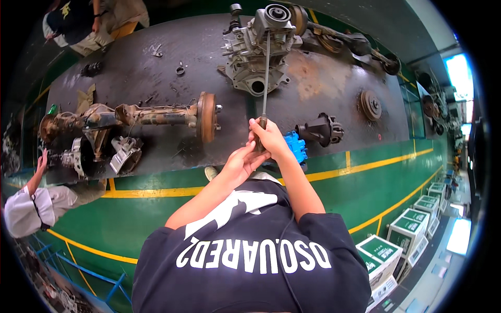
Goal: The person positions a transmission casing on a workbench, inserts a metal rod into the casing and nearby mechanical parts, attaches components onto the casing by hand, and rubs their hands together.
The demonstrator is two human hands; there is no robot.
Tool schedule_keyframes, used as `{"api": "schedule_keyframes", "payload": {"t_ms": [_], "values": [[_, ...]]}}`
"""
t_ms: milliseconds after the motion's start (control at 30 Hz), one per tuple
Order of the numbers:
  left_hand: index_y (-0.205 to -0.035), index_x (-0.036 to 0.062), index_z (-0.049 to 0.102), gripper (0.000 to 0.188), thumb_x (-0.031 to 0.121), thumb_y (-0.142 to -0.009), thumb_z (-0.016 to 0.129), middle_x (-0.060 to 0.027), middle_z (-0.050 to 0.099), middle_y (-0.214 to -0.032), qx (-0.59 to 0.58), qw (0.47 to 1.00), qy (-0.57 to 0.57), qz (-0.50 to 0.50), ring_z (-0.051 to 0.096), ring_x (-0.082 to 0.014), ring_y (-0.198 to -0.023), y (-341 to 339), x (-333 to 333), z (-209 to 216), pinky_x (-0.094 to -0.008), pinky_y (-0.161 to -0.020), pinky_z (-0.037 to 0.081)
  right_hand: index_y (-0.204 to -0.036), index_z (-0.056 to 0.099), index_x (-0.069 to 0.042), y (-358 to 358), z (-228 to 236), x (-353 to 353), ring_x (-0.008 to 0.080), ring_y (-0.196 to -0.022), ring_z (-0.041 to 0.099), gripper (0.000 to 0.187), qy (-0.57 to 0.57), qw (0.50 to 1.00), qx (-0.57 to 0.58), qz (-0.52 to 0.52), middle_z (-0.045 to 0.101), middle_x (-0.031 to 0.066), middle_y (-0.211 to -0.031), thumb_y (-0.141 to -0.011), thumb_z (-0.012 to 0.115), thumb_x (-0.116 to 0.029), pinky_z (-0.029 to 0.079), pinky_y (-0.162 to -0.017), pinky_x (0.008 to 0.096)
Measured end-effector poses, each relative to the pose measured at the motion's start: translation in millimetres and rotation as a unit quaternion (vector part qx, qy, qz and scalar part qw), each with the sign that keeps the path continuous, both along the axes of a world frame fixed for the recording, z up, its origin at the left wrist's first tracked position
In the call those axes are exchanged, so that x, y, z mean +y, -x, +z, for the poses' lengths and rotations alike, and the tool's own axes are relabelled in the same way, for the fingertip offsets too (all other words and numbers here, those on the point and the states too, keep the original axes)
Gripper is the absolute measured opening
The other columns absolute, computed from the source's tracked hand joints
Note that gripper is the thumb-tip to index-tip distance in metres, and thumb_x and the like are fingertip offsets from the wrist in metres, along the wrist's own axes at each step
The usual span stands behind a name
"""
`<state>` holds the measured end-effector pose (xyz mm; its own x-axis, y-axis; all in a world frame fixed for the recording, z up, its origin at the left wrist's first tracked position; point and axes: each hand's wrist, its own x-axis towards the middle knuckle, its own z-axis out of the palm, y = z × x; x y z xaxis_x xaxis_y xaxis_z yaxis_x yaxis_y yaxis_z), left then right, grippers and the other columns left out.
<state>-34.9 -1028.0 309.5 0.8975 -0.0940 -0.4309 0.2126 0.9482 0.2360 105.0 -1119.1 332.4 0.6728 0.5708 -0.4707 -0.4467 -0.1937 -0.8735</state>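
Here we clench both hands, left hand (241,163) under right hand (269,136), round the long screwdriver (266,78) for steady reach into the gearbox (258,47) on the surface (156,88).

Bright and evenly lit, with soft, short shadows under the metal parts on the wide dark steel workbench (156,88). Strong white glare from the tall bright windows (459,78) at the right edge, washed out to pure white. Sharp in the middle, a little smeared toward the rim. Round fisheye bend everywhere: curved yellow painted floor lines (365,167), black corners all around.
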Motion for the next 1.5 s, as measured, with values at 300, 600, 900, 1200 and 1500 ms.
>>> {"api": "schedule_keyframes", "payload": {"t_ms": [300, 600, 900, 1200, 1500], "values": [[-0.112, 0.0105, 0.064, 0.015, 0.024, -0.107, 0.063, -0.0108, 0.076, -0.113, 0.167, 0.977, -0.115, -0.064, 0.074, -0.0242, -0.096, 58.2, 14.5, -85.7, -0.0339, -0.078, 0.056, -0.092, 0.049, -0.012, 13.0, 27.1, -36.0, 0.0088, -0.046, 0.041, 0.032, -0.002, 0.993, -0.038, -0.110, 0.042, -0.0041, -0.064, -0.112, 0.063, -0.033, 0.039, -0.044, 0.0297], [-0.119, 0.0101, 0.065, 0.021, 0.028, -0.109, 0.059, -0.0029, 0.071, -0.106, 0.085, 0.950, -0.300, -0.007, 0.068, -0.0147, -0.089, 39.7, 2.5, -20.7, -0.0286, -0.076, 0.052, -0.129, 0.059, -0.006, 7.6, 69.0, -92.0, 0.0168, -0.068, 0.048, 0.040, -0.381, 0.850, 0.362, -0.023, 0.048, 0.0043, -0.085, -0.110, 0.042, -0.037, 0.046, -0.065, 0.0371], [-0.137, 0.0050, 0.068, 0.048, 0.043, -0.117, 0.046, -0.0044, 0.074, -0.114, -0.014, 0.933, -0.360, -0.006, 0.070, -0.0161, -0.101, -48.7, -81.2, 64.0, -0.0334, -0.088, 0.053, -0.157, 0.049, -0.015, 21.8, 94.3, -162.4, 0.0056, -0.056, 0.040, 0.040, -0.233, 0.962, 0.138, 0.020, 0.047, -0.0009, -0.078, -0.118, 0.047, -0.026, 0.028, -0.043, 0.0207], [-0.104, 0.0097, 0.062, 0.034, 0.036, -0.118, 0.046, -0.0052, 0.069, -0.092, 0.048, 0.924, -0.378, 0.019, 0.072, -0.0206, -0.096, -98.4, -131.1, 3.7, -0.0366, -0.089, 0.054, -0.136, 0.054, 0.004, 66.3, 18.0, -213.1, 0.0546, -0.103, 0.069, 0.037, 0.128, 0.906, -0.402, 0.024, 0.070, 0.0329, -0.110, -0.107, 0.062, -0.017, 0.057, -0.084, 0.0579], [-0.100, 0.0079, 0.063, 0.034, 0.036, -0.116, 0.052, -0.0062, 0.070, -0.087, 0.074, 0.935, -0.346, -0.036, 0.071, -0.0181, -0.082, -149.2, -119.0, -27.9, -0.0330, -0.076, 0.056, -0.123, 0.056, -0.003, 7.1, 0.4, -204.0, 0.0144, -0.049, 0.048, 0.025, -0.149, 0.945, 0.284, -0.059, 0.051, 0.0011, -0.073, -0.113, 0.060, -0.025, 0.036, -0.043, 0.0307]]}}
